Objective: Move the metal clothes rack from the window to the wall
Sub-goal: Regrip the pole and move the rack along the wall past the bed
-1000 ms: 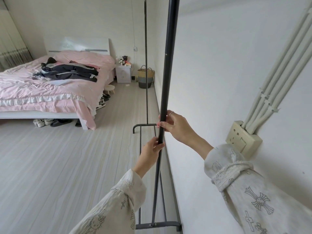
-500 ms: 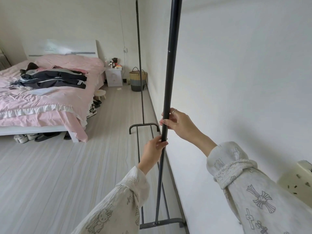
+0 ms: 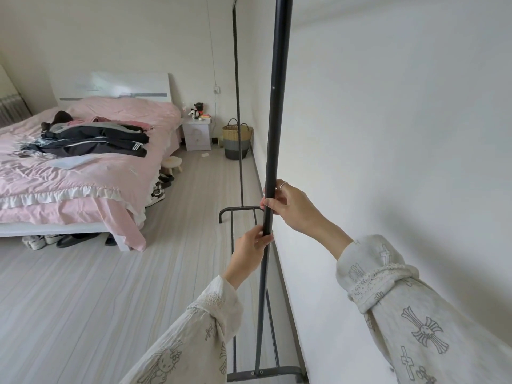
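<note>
- The metal clothes rack (image 3: 273, 151) is being held by its near upright, with the left hand (image 3: 250, 249) placed low and the right hand (image 3: 288, 206) placed just above it.
- The fingers (image 3: 267, 202) of both hands are being kept wrapped around the black tube, so it is being gripped by each.
- Compared with a second ago, the wall socket and white conduits are no longer being shown at the right, and the bed (image 3: 83, 167) is being seen further to the left; the rack is being carried or walked along the wall (image 3: 388, 134).
- The rack is being kept parallel to the wall and just beside it, its base bar (image 3: 263, 374) lying next to the skirting, so the task is being judged nearly finished, with only setting down left.
- The frame is being seen as thin round tubing, matte black and smooth, with curved feet; whether they are touching the pale striped plank floor (image 3: 110, 286) cannot be told.
</note>
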`<action>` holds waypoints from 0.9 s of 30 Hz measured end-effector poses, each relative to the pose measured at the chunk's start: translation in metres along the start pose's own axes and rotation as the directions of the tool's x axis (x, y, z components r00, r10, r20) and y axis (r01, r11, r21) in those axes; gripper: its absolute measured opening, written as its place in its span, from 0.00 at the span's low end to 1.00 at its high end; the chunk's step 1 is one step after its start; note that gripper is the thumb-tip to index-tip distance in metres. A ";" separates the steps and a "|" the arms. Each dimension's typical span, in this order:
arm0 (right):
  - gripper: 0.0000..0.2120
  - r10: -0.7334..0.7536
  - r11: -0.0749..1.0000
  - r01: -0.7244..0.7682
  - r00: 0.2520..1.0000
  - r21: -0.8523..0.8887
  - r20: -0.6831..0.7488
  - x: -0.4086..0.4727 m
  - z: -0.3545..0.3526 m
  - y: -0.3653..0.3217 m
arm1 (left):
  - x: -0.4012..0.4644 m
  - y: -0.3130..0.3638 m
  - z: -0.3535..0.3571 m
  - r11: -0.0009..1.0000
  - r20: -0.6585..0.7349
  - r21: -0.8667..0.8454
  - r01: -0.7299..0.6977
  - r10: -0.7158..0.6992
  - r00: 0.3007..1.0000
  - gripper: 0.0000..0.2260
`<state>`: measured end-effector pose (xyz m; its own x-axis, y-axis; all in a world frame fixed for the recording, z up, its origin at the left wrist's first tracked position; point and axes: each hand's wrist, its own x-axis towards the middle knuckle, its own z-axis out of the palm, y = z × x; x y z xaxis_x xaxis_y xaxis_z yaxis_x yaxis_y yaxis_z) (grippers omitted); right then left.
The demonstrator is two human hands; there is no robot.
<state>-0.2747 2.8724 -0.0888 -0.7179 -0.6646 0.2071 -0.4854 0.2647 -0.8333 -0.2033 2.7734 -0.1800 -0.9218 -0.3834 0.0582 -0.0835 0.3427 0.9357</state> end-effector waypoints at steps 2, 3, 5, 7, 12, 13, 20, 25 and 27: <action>0.05 0.000 1.000 0.000 1.000 -0.001 0.014 0.028 -0.004 0.009 | 0.028 -0.001 -0.001 1.000 -0.020 0.008 0.012 -0.012 1.000 0.03; 0.05 -0.001 1.000 0.002 1.000 -0.005 0.021 0.042 -0.006 0.013 | 0.041 -0.002 -0.001 1.000 -0.027 0.017 0.017 -0.017 0.999 0.03; 0.05 0.002 1.000 -0.001 0.999 -0.023 0.036 0.068 -0.011 0.022 | 0.069 -0.003 -0.002 0.999 -0.035 0.028 0.031 -0.030 0.999 0.03; 0.05 -0.003 1.000 0.004 0.999 -0.025 0.041 0.096 -0.015 0.031 | 0.098 -0.004 -0.004 0.999 -0.035 0.028 0.040 -0.039 0.999 0.03; 0.05 -0.007 1.000 0.007 0.999 -0.001 0.043 0.156 -0.020 0.047 | 0.160 -0.011 -0.007 0.999 -0.069 0.007 0.053 -0.052 0.996 0.04; 0.05 -0.010 1.000 0.010 0.999 0.001 0.047 0.169 -0.021 0.050 | 0.173 -0.014 -0.009 0.999 -0.073 0.004 0.052 -0.051 0.996 0.04; 0.05 -0.011 1.000 0.011 0.999 0.009 0.034 0.272 -0.020 0.075 | 0.276 -0.027 -0.031 0.998 -0.072 0.039 0.045 -0.042 0.997 0.08; 0.06 0.007 1.000 -0.007 1.000 0.006 -0.001 0.361 -0.018 0.095 | 0.367 -0.037 -0.052 0.998 -0.033 0.053 0.024 -0.023 0.999 0.06; 0.07 0.019 1.000 -0.019 1.000 0.001 -0.004 0.392 -0.017 0.102 | 0.400 -0.041 -0.061 0.998 -0.011 0.059 0.032 -0.032 0.999 0.05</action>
<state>-0.6137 2.6508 -0.0837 -0.7291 -0.6566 0.1930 -0.4711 0.2770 -0.8375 -0.5459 2.5535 -0.1735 -0.9144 -0.4035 0.0322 -0.1355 0.3800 0.9150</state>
